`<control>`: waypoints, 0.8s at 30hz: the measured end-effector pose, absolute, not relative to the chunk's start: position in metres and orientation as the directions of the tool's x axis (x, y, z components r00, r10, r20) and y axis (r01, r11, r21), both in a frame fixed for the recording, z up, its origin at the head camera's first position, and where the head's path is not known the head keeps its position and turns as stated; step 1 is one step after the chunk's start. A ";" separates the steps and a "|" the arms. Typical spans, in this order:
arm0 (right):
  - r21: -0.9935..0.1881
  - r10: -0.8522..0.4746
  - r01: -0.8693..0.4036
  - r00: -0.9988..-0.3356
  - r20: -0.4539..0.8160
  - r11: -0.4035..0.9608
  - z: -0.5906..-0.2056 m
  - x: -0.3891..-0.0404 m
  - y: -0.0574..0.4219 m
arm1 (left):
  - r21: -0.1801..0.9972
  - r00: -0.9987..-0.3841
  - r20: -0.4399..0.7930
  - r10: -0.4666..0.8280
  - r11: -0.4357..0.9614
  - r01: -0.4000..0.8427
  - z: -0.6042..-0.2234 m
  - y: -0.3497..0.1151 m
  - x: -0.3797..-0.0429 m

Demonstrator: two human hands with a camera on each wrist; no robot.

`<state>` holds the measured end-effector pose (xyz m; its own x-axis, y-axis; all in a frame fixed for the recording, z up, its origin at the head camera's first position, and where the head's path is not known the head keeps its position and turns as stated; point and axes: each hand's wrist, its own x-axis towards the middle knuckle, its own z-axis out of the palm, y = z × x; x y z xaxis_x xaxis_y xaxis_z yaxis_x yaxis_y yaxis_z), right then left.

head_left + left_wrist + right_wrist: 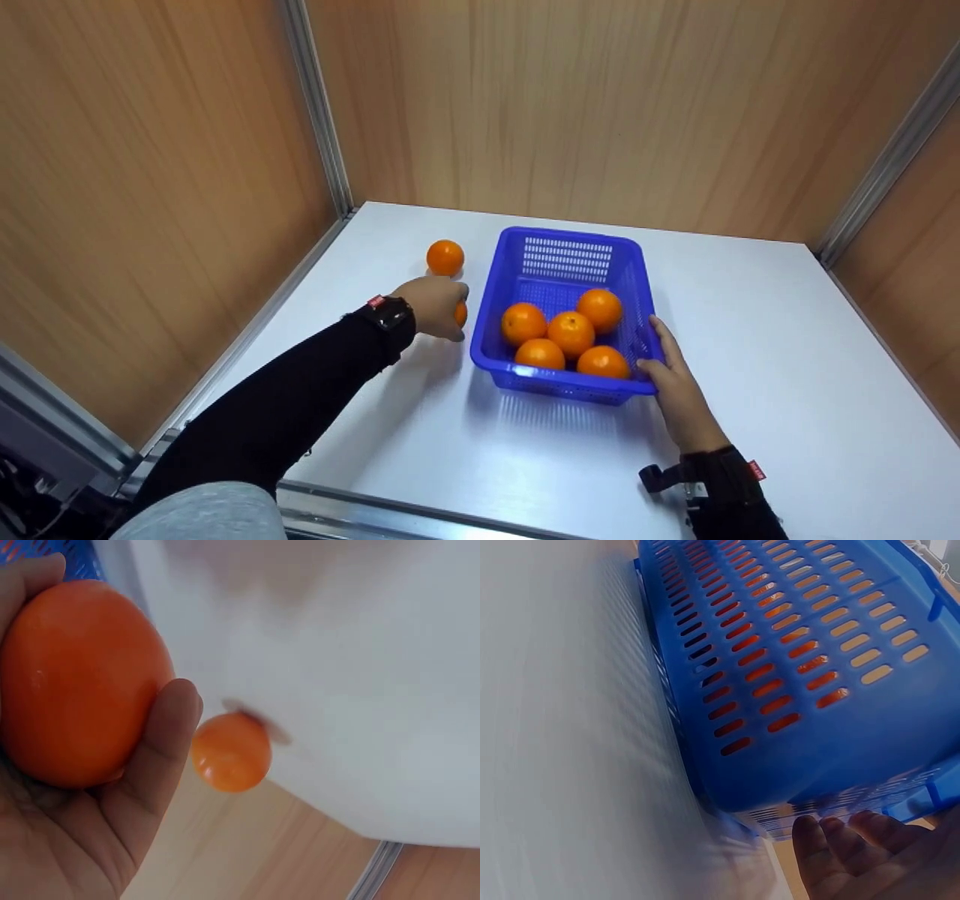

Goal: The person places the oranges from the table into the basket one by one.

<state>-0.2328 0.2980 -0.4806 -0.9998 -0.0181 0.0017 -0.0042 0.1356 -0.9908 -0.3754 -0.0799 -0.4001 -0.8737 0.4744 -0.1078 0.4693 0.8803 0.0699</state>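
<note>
My left hand (pixel 430 301) grips an orange (pixel 82 682) just left of the blue plastic basket; in the head view the hand covers most of it. The left wrist view shows the thumb and fingers curled round the fruit. A second orange (pixel 445 258) lies on the table beyond that hand. The basket (pixel 562 386) has slotted walls, and several oranges (pixel 571 334) are grouped toward its near end. At its near right corner, my right hand (pixel 679 390) holds the rim, thumb on top and fingers (pixel 814 847) against the outer wall.
The white table (pixel 750 337) is bounded by wood-grain panels (pixel 600 105) at the back and both sides. Metal profiles run along the corners, and a metal rail (pixel 360 510) lines the near edge.
</note>
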 end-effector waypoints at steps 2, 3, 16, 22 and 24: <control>-0.991 -0.018 -0.006 -1.000 0.004 0.130 -0.481 -0.233 0.297 | 0.037 -0.869 -0.087 0.487 0.873 0.486 -0.389 -0.081 -0.374; -0.992 -0.020 -0.008 -1.000 0.005 0.128 -0.481 -0.234 0.297 | 0.022 -0.867 -0.080 0.493 0.870 0.493 -0.383 -0.081 -0.373; -0.992 -0.024 0.000 -1.000 -0.003 0.127 -0.481 -0.235 0.298 | 0.034 -0.872 0.016 0.488 0.872 0.489 -0.318 -0.071 -0.373; -0.992 -0.018 0.018 -1.000 -0.020 0.124 -0.480 -0.234 0.298 | 0.037 -0.870 0.009 0.493 0.870 0.493 -0.310 -0.058 -0.371; -0.992 -0.019 0.022 -1.000 -0.025 0.127 -0.480 -0.234 0.298 | 0.036 -0.863 0.014 0.505 0.862 0.505 -0.310 -0.055 -0.370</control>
